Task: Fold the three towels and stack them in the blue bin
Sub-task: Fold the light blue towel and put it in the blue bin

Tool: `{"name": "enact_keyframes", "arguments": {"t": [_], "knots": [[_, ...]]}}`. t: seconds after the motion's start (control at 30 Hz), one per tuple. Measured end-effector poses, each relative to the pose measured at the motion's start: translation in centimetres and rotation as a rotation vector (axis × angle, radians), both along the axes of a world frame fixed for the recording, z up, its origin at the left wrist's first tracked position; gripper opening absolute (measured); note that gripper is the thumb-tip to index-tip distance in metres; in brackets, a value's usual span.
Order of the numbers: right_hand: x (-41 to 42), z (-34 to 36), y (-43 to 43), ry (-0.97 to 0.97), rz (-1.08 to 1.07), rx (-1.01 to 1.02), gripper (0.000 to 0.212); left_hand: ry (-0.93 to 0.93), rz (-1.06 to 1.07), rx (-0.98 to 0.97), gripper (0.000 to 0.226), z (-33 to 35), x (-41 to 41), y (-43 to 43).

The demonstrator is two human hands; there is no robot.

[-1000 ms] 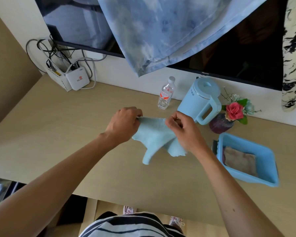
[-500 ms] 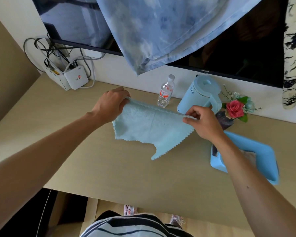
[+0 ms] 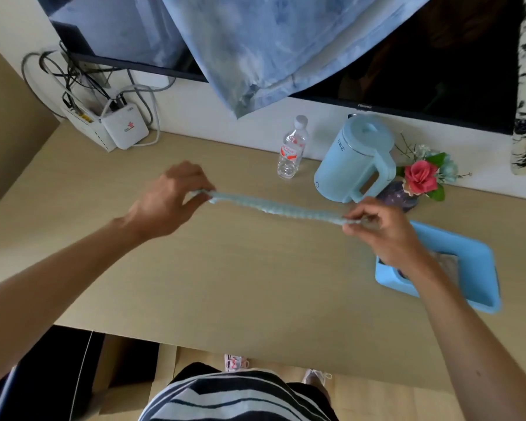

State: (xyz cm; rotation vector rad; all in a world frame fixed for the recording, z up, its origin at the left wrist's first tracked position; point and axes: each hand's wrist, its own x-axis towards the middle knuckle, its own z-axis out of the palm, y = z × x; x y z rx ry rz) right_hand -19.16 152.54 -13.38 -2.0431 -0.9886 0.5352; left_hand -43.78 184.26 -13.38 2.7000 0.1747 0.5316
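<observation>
Pale blue towel [image 3: 274, 206] stretched in the air between two hands, seen almost edge-on, so it shows only as a thin fuzzy strip. It sits above the middle of the bench [image 3: 225, 284], nearer the back edge than the front, and does not touch the surface.

The left hand [image 3: 167, 202] pinches the left end of the strip between thumb and curled fingers. The right hand [image 3: 383, 229] pinches the right end between thumb and fingertips. Both grips are clenched on the cloth, and the towel runs straight from one grip to the other, with the right end a little nearer the front edge. The rest of the cloth probably hangs straight down below the held edge, but the angle and blur hide it.

The towel looks light, soft and limp, with a fluffy pile that should not slip. It will likely not hold a crease by itself, so the corners look like the best places to hold it, with the bench as support for folding.

A blue bin [image 3: 474, 268] rests at the right end of the bench, just beyond the right wrist. The forearm and blur hide most of its inside.
</observation>
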Motion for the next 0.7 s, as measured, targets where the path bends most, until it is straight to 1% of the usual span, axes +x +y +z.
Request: {"name": "enact_keyframes", "arguments": {"t": [0.07, 0.1, 0.23, 0.27, 0.33, 0.47, 0.53, 0.7], "knots": [[-1.4, -2.4, -1.2, 0.049, 0.046, -0.091, 0.03, 0.107, -0.059, -0.045, 0.017, -2.4, -1.8, -0.5], [-2.1, -4.0, -1.7, 0.068, 0.065, -0.136, 0.03, 0.165, -0.07, -0.075, 0.019, -3.8, -2.7, -0.9], [-5.2, -10.2, -3.4, 0.136, 0.09, -0.288, 0.029, 0.406, -0.02, -0.183, 0.007, -9.6, -5.6, -3.8], [-5.9, -11.5, -3.7, 0.15, 0.095, -0.322, 0.029, 0.47, 0.008, -0.213, 0.008, -11.0, -6.1, -4.5], [-7.0, -13.6, -4.2, 0.189, 0.09, -0.384, 0.021, 0.568, 0.06, -0.288, 0.01, -13.3, -6.8, -5.7], [-7.2, -16.2, -4.2, 0.247, -0.008, -0.419, 0.013, 0.594, 0.214, -0.451, 0.008, -16.0, -6.5, -6.2], [-6.4, -17.0, -3.7, 0.253, -0.062, -0.415, 0.01, 0.564, 0.268, -0.473, 0.01, -16.7, -5.6, -5.6], [-3.5, -17.5, -1.3, 0.198, -0.183, -0.372, 0.017, 0.464, 0.36, -0.475, 0.012, -17.3, -2.5, -3.5]]}}
